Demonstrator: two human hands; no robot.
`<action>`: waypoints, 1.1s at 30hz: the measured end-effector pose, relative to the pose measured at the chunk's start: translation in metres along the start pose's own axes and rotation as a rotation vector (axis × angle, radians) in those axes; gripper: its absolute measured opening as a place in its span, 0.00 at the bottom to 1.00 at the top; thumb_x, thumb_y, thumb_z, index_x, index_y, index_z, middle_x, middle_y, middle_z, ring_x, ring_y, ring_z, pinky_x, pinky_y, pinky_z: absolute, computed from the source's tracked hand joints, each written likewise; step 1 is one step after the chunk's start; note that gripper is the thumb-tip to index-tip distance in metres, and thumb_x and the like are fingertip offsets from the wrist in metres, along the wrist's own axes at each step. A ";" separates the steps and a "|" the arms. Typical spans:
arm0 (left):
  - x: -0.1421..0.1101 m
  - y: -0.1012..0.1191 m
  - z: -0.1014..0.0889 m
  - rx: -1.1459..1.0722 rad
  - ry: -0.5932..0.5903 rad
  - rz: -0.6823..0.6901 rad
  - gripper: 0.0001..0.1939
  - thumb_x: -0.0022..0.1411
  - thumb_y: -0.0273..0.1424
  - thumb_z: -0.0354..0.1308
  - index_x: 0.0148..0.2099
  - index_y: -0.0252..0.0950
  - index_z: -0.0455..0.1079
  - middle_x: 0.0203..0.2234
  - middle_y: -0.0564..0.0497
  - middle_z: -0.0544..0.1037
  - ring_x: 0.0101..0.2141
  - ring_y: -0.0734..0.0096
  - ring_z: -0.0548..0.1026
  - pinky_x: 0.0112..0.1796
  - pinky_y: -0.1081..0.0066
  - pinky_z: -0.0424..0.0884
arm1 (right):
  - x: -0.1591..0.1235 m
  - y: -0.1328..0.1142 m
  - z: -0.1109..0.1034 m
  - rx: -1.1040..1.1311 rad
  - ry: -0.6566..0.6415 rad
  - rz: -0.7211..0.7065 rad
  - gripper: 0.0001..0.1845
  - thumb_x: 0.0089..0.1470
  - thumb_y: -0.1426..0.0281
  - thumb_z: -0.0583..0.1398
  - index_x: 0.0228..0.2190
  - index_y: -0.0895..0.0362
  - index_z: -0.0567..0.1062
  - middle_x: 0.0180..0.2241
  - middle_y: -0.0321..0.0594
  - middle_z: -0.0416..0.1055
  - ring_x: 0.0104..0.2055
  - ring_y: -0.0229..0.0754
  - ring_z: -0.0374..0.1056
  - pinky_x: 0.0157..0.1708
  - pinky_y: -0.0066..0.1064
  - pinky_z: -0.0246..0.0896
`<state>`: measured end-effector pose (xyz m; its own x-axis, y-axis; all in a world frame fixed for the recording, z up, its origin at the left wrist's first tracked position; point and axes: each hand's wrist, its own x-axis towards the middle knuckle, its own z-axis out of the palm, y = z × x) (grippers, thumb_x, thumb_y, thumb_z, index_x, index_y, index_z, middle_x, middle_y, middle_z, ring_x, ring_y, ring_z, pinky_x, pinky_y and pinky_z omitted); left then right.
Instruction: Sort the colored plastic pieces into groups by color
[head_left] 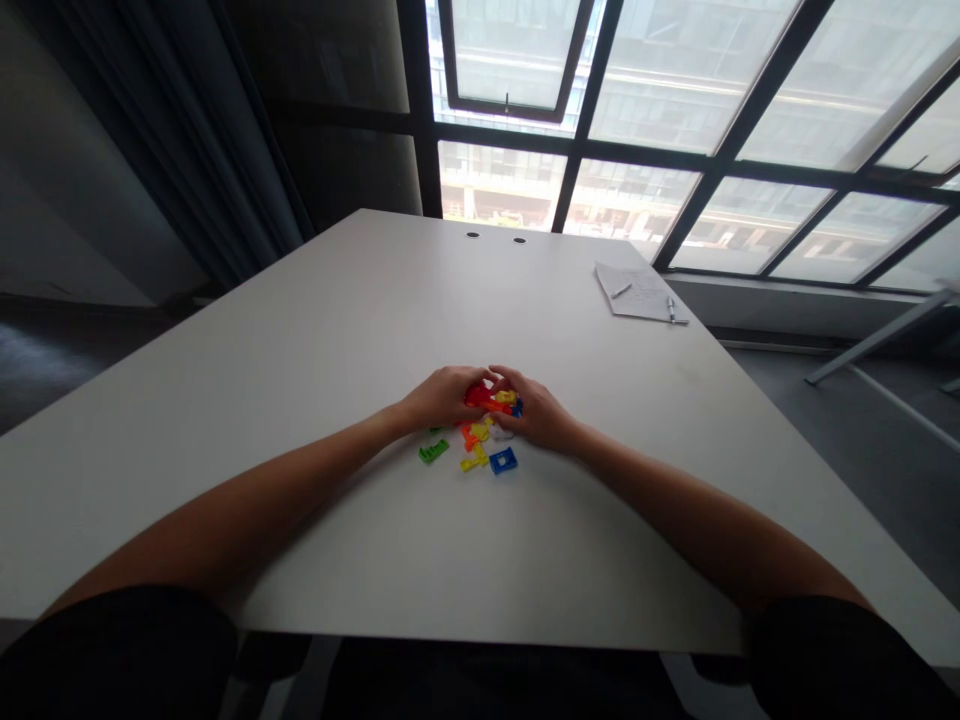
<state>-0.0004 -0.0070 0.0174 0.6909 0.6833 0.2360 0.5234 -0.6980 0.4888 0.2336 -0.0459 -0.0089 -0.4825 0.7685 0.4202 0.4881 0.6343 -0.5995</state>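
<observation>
My left hand (448, 397) and my right hand (538, 408) curve round a small heap of coloured plastic pieces on the table, fingertips nearly meeting at its far side. Red pieces (478, 394) lie against my left fingers. A yellow piece (506, 397) and a dark blue piece (517, 408) are by my right fingers. Nearer to me, outside the hands, lie a green piece (433, 451), an orange piece (469, 436), a yellow piece (474, 460) and a blue square piece with a hole (503, 460). The fingers hide part of the heap.
The white table (360, 330) reaches to the window wall. Paper sheets (637, 292) with pens on them lie at the far right edge. Two round cable holes sit at the far end. A dark curtain (217, 150) hangs at the left, and a metal frame (877, 335) stands at the right.
</observation>
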 end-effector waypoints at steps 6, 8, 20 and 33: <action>-0.002 0.015 -0.019 -0.137 0.148 0.108 0.21 0.63 0.38 0.66 0.56 0.36 0.78 0.42 0.47 0.84 0.37 0.65 0.80 0.40 0.68 0.74 | 0.003 -0.012 -0.006 0.100 0.216 -0.094 0.25 0.65 0.65 0.62 0.61 0.52 0.68 0.48 0.45 0.80 0.49 0.47 0.78 0.53 0.43 0.74; -0.002 0.023 -0.027 -0.207 0.153 0.071 0.22 0.65 0.40 0.66 0.58 0.36 0.78 0.41 0.47 0.84 0.36 0.67 0.79 0.39 0.68 0.75 | 0.005 -0.016 -0.009 0.156 0.234 -0.071 0.25 0.66 0.61 0.62 0.61 0.52 0.68 0.48 0.46 0.80 0.47 0.46 0.79 0.50 0.42 0.76; -0.005 0.028 -0.054 -0.207 0.013 0.025 0.25 0.68 0.52 0.63 0.53 0.37 0.81 0.37 0.46 0.83 0.33 0.67 0.80 0.36 0.68 0.78 | 0.012 -0.025 -0.036 0.128 0.077 0.024 0.19 0.64 0.59 0.64 0.53 0.53 0.76 0.46 0.44 0.81 0.33 0.39 0.78 0.34 0.33 0.77; -0.038 0.023 -0.078 0.051 -0.196 0.067 0.34 0.65 0.53 0.65 0.69 0.48 0.71 0.60 0.43 0.78 0.57 0.48 0.77 0.55 0.56 0.75 | -0.005 -0.001 -0.062 -0.172 -0.310 0.114 0.56 0.53 0.46 0.72 0.74 0.46 0.56 0.75 0.53 0.50 0.74 0.65 0.55 0.67 0.58 0.62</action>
<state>-0.0537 -0.0324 0.0848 0.8058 0.5842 0.0964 0.4944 -0.7535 0.4334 0.2803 -0.0450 0.0318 -0.6031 0.7893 0.1152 0.6533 0.5716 -0.4965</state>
